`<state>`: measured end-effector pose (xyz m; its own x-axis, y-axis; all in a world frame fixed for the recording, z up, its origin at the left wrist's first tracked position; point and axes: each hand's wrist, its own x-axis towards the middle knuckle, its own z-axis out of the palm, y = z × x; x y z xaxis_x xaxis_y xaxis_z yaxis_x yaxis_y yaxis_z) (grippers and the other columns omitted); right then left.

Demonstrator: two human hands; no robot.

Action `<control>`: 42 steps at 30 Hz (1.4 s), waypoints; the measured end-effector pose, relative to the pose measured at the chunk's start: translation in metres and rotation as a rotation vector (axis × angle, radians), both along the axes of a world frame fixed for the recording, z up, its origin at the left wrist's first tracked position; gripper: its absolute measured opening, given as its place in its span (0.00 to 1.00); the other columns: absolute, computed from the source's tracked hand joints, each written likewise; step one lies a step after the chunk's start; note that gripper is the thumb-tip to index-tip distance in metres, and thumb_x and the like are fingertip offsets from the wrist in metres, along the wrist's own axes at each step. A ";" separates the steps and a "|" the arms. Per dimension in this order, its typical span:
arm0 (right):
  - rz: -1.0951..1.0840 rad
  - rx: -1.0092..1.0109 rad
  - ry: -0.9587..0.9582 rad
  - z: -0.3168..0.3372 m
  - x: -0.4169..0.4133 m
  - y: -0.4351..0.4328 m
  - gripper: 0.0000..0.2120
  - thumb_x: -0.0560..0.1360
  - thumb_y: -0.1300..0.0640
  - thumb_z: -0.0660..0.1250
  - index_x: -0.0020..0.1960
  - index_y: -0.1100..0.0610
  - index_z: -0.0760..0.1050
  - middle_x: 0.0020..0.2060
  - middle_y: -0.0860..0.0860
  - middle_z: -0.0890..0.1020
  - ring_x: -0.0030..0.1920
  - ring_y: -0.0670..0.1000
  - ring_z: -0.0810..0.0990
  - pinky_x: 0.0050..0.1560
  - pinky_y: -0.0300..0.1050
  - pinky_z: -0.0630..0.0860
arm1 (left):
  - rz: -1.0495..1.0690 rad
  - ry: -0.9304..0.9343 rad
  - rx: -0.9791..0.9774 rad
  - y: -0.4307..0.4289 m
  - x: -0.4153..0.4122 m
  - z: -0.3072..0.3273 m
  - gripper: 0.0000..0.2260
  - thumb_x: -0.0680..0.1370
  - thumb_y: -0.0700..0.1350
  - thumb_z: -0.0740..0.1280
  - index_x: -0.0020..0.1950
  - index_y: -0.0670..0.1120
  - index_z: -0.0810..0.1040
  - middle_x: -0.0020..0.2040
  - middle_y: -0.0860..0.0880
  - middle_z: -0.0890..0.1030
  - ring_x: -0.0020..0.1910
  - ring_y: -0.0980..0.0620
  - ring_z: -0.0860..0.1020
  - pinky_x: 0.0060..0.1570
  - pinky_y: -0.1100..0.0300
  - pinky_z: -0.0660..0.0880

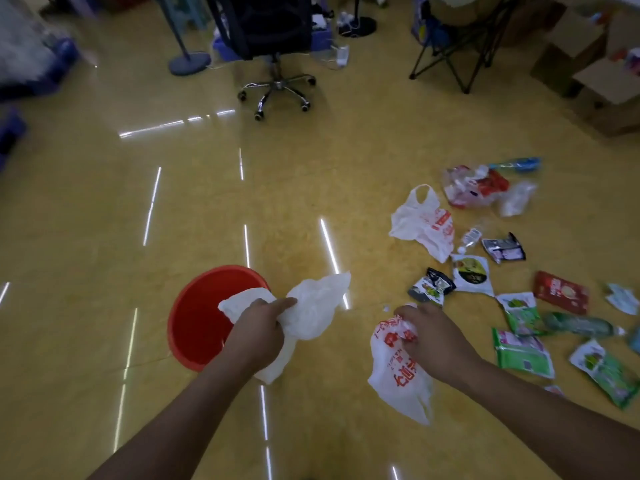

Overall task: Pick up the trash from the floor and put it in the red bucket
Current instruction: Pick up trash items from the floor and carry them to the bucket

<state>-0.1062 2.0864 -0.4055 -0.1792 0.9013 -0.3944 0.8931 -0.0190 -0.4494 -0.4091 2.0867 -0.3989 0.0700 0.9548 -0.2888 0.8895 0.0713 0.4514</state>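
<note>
- Head view: the left hand gripped a crumpled plain white plastic bag over the round red plastic bucket's right rim, on the glossy yellow floor.
- The right hand, well apart, clutched a red-printed white plastic bag beside scattered snack wrappers.
- Open floor stretched to a black wheeled chair; the left forearm hid the bucket's near rim.

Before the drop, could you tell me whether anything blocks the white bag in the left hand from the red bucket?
Nothing visible does. The left hand grips the white plastic bag at the rim of the red bucket, one end over its open mouth. The right hand holds its printed bag aside.
</note>
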 end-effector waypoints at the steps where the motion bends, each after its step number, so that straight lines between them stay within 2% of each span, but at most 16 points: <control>1: 0.015 0.000 -0.001 0.003 -0.012 0.005 0.25 0.76 0.58 0.67 0.71 0.48 0.68 0.62 0.52 0.70 0.58 0.52 0.75 0.49 0.40 0.71 | 0.023 -0.003 0.002 0.001 -0.010 0.001 0.27 0.76 0.35 0.56 0.73 0.54 0.69 0.58 0.46 0.78 0.52 0.51 0.76 0.47 0.61 0.71; 5: 0.051 0.003 0.003 0.013 -0.060 0.026 0.28 0.76 0.56 0.68 0.74 0.47 0.63 0.63 0.51 0.71 0.60 0.51 0.75 0.54 0.41 0.72 | 0.117 -0.021 -0.020 0.006 -0.054 0.003 0.25 0.78 0.36 0.57 0.73 0.53 0.69 0.58 0.48 0.76 0.51 0.52 0.75 0.46 0.62 0.69; 8: 0.063 -0.011 -0.001 0.017 -0.094 0.041 0.32 0.76 0.55 0.69 0.75 0.48 0.58 0.63 0.51 0.73 0.60 0.51 0.75 0.51 0.40 0.71 | 0.148 -0.021 -0.031 0.006 -0.089 0.000 0.23 0.78 0.38 0.58 0.73 0.52 0.69 0.58 0.47 0.76 0.51 0.53 0.74 0.47 0.62 0.68; 11: 0.065 -0.015 0.012 0.018 -0.126 0.056 0.35 0.75 0.56 0.70 0.76 0.49 0.55 0.62 0.52 0.75 0.58 0.51 0.77 0.46 0.39 0.70 | 0.201 -0.006 -0.055 0.007 -0.124 -0.005 0.23 0.79 0.38 0.58 0.73 0.52 0.69 0.62 0.46 0.76 0.56 0.50 0.76 0.53 0.61 0.72; 13: 0.072 -0.012 0.027 0.018 -0.147 0.065 0.34 0.75 0.58 0.69 0.75 0.50 0.56 0.58 0.51 0.77 0.52 0.50 0.77 0.38 0.37 0.69 | 0.225 -0.014 -0.093 0.007 -0.145 -0.008 0.23 0.78 0.38 0.59 0.73 0.52 0.69 0.63 0.45 0.76 0.58 0.49 0.76 0.55 0.61 0.72; 15: 0.080 -0.001 0.041 0.018 -0.168 0.075 0.29 0.75 0.60 0.69 0.71 0.51 0.59 0.50 0.49 0.77 0.46 0.48 0.77 0.33 0.34 0.69 | 0.235 -0.047 -0.109 0.006 -0.165 -0.009 0.23 0.78 0.38 0.58 0.73 0.50 0.70 0.63 0.44 0.77 0.58 0.49 0.77 0.53 0.64 0.70; 17: 0.091 0.006 0.054 0.017 -0.188 0.084 0.25 0.75 0.61 0.68 0.67 0.52 0.62 0.46 0.48 0.78 0.43 0.48 0.78 0.36 0.39 0.76 | 0.253 -0.079 -0.105 0.005 -0.183 -0.010 0.23 0.77 0.40 0.56 0.72 0.49 0.70 0.63 0.43 0.77 0.58 0.49 0.77 0.52 0.65 0.69; 20: 0.110 0.020 0.086 0.009 -0.219 0.098 0.22 0.75 0.62 0.68 0.65 0.52 0.65 0.50 0.50 0.78 0.46 0.49 0.78 0.44 0.45 0.78 | 0.306 -0.110 -0.087 0.004 -0.206 -0.017 0.24 0.76 0.36 0.57 0.72 0.49 0.71 0.62 0.43 0.78 0.58 0.49 0.76 0.51 0.63 0.68; 24: 0.164 0.051 0.115 -0.012 -0.256 0.109 0.24 0.75 0.61 0.68 0.68 0.49 0.66 0.58 0.52 0.72 0.49 0.48 0.74 0.44 0.37 0.71 | 0.436 -0.172 -0.072 0.007 -0.225 -0.032 0.26 0.75 0.32 0.58 0.72 0.48 0.71 0.64 0.44 0.78 0.59 0.49 0.76 0.49 0.65 0.68; 28: 0.204 0.052 0.168 -0.039 -0.288 0.119 0.27 0.76 0.63 0.64 0.71 0.44 0.64 0.59 0.51 0.69 0.49 0.48 0.74 0.46 0.39 0.74 | 0.594 -0.274 -0.095 0.010 -0.236 -0.051 0.25 0.76 0.33 0.59 0.73 0.47 0.69 0.64 0.44 0.78 0.51 0.54 0.76 0.48 0.64 0.71; 31: 0.225 0.088 0.197 -0.064 -0.312 0.130 0.25 0.77 0.64 0.62 0.69 0.45 0.66 0.60 0.50 0.69 0.51 0.47 0.74 0.47 0.37 0.73 | 0.678 -0.310 -0.128 0.015 -0.245 -0.072 0.25 0.77 0.35 0.60 0.73 0.48 0.68 0.61 0.45 0.79 0.45 0.56 0.75 0.43 0.64 0.73; 35: 0.321 0.107 0.235 -0.102 -0.340 0.146 0.24 0.76 0.68 0.61 0.66 0.48 0.72 0.62 0.49 0.69 0.55 0.47 0.73 0.49 0.34 0.70 | 0.726 -0.333 -0.188 0.025 -0.256 -0.111 0.24 0.78 0.37 0.60 0.74 0.47 0.68 0.61 0.45 0.80 0.54 0.50 0.79 0.54 0.55 0.77; 39: 0.361 0.134 0.252 -0.146 -0.357 0.159 0.24 0.77 0.66 0.62 0.70 0.49 0.69 0.69 0.48 0.64 0.60 0.43 0.69 0.50 0.25 0.66 | 0.734 -0.346 -0.260 0.038 -0.263 -0.160 0.23 0.77 0.40 0.62 0.73 0.46 0.69 0.57 0.45 0.81 0.52 0.49 0.80 0.50 0.56 0.78; 40: 0.360 0.130 0.251 -0.158 -0.361 0.162 0.24 0.78 0.64 0.62 0.72 0.50 0.67 0.71 0.48 0.61 0.64 0.46 0.69 0.52 0.26 0.67 | 0.737 -0.366 -0.280 0.041 -0.263 -0.171 0.24 0.77 0.41 0.63 0.74 0.46 0.68 0.58 0.45 0.81 0.53 0.49 0.80 0.51 0.55 0.78; 42: 0.408 0.110 0.255 -0.183 -0.367 0.165 0.26 0.80 0.58 0.62 0.76 0.50 0.60 0.76 0.50 0.53 0.71 0.50 0.65 0.59 0.34 0.70 | 0.732 -0.402 -0.323 0.045 -0.262 -0.193 0.27 0.76 0.42 0.66 0.75 0.45 0.66 0.62 0.45 0.78 0.58 0.48 0.78 0.57 0.52 0.77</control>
